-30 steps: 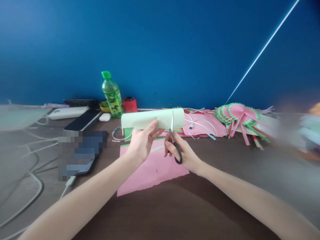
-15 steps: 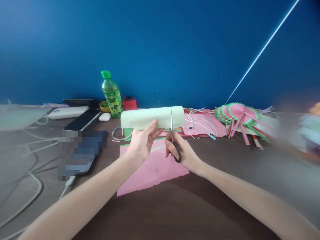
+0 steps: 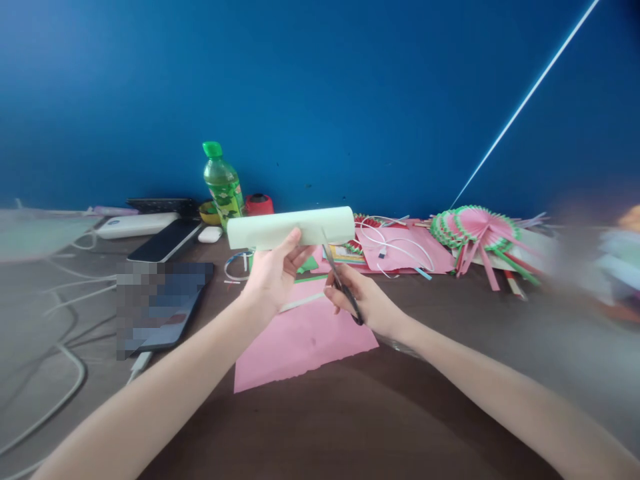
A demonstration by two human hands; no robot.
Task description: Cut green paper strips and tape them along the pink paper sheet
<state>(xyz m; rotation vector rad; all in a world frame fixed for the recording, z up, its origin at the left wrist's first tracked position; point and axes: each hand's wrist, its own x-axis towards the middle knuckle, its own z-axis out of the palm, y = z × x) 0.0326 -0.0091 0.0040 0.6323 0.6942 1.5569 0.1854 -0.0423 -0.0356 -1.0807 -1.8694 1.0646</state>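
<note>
My left hand pinches a pale green sheet of paper, rolled or folded into a long band, with the thumb in front and the fingers behind. My right hand is closed round the black handles of a pair of scissors. The blades point up and to the left, their tips overlapping the paper's lower right part; whether they cut into it I cannot tell. Below both hands a pink sheet of paper lies on the dark table, with a thin pale strip across its upper part.
Behind stand a green bottle and a red object. Phones and white cables lie on the left. To the right are pink papers with a white cord and a pleated pink-green paper fan.
My left hand and the pale green paper have moved left and slightly up. The scissors have tilted further left, and their blades now meet the paper lower down.
</note>
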